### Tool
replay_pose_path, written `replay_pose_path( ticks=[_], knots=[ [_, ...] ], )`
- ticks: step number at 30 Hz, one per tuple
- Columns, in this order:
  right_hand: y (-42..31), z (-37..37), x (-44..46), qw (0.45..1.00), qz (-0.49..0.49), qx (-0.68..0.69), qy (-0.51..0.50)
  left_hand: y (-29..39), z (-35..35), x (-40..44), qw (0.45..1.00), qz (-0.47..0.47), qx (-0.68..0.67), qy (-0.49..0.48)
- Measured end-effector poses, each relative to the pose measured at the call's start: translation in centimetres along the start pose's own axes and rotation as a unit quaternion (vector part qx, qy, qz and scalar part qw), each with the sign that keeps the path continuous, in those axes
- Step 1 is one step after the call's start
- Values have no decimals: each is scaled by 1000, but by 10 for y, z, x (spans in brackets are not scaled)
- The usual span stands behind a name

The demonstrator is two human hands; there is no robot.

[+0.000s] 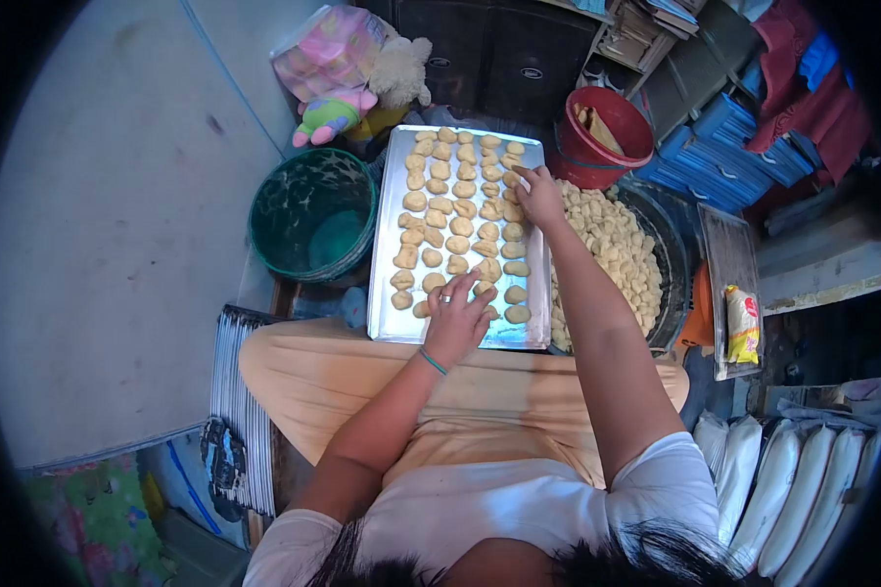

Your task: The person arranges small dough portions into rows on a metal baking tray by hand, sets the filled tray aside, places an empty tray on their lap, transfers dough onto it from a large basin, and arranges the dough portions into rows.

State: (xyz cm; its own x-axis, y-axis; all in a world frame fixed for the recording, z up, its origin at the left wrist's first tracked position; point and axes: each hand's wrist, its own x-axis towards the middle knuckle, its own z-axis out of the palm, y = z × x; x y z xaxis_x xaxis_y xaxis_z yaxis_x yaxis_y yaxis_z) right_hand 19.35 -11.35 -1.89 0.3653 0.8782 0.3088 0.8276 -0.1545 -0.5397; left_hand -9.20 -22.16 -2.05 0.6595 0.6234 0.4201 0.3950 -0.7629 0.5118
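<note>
A shiny metal baking tray point(390, 196) rests by my lap, bearing rows of small rounded pieces of pale yellow dough point(461, 226). My left hand point(457, 321) is over the near end of the tray, fingers spread and touching dough pieces there. At the tray's right edge, my right hand point(540, 199) reaches in with fingers extended, its fingertips at pieces in the right-hand row. Part of that row is hidden under the fingers. Right of the tray, a large dark round basin point(673, 264) holds a heap of similar dough pieces point(607, 249).
A green bucket point(313, 215) stands left of the tray, and a red bucket point(605, 147) beyond the basin. Stacked trays point(245, 401) are at lower left. At right lies another tray point(719, 235) with a yellow-and-white packet point(742, 325). Long white packages point(793, 489) stand lower right.
</note>
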Motion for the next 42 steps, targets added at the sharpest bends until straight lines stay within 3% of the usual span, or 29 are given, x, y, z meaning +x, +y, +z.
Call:
replay_pose_path(
  ticks=[3, 7, 10, 13, 15, 18, 22, 27, 30, 36, 42],
  knots=[
    [7, 14, 19, 997, 17, -52, -63, -1, -1, 5, 1000, -8, -19, 4],
    [-10, 12, 34, 999, 35, -21, 14, -6, -15, 13, 999, -43, 0, 11],
    [-19, 9, 24, 998, 0, 50, 41, -31, -37, 19, 989, -132, 0, 66],
    [-37, -16, -31, 993, 19, 101, -54, -54, -56, 19, 974, -173, 46, 136],
    [-36, -22, -76, 989, 24, 136, -55, -55, -56, 16, 979, -166, 2, 120],
    [-47, -17, -125, 986, -73, 137, -59, -41, -35, 8, 997, -74, 7, 34],
    [-76, -18, -149, 982, -135, 1, -132, -9, -9, -3, 995, -43, 45, -77],
    [-71, -26, -147, 965, -111, -78, -224, -5, 14, -13, 993, 12, 104, -55],
    [-64, -22, -154, 980, -140, -29, -140, -6, 19, -16, 992, 16, 113, -51],
    [-47, 1, -130, 994, -98, -44, 6, -6, 23, -19, 992, 27, 122, -30],
    [-43, 2, -114, 984, -113, -103, -91, 4, 11, -18, 995, 3, 92, -35]
  ],
)
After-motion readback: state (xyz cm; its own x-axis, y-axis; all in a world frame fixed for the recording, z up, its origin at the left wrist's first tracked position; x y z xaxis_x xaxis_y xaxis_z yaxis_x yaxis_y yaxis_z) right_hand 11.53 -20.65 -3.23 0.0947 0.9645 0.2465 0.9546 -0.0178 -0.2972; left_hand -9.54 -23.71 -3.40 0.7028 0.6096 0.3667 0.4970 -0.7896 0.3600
